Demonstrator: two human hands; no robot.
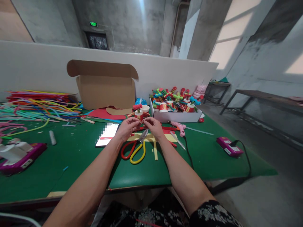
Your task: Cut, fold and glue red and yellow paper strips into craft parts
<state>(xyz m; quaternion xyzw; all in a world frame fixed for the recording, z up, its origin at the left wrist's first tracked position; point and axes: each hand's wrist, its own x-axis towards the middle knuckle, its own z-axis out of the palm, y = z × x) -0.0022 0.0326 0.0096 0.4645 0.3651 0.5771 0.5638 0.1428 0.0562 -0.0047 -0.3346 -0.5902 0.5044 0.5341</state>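
Note:
My left hand [129, 128] and my right hand [154, 127] meet over the table, fingertips pinched close together. Whatever small piece lies between them is too small to make out. Right behind the fingertips stands a paper-cup figure [139, 114] with folded, striped arms and a red top; whether my fingers touch it I cannot tell. Below my hands lie scissors [142, 137] with one red and one yellow handle, their blades pointing away from me. Yellow paper strips [155, 149] lie beside and under them. Red paper pieces [168, 128] are near my right wrist.
A white box [176, 118] holds several cup figures. A pink glue gun [179, 127] and a pen [178, 140] lie to the right, a phone [107, 135] to the left. Pipe cleaners [40, 105], an open cardboard box [106, 91] and purple power strips [229, 146] surround the work area.

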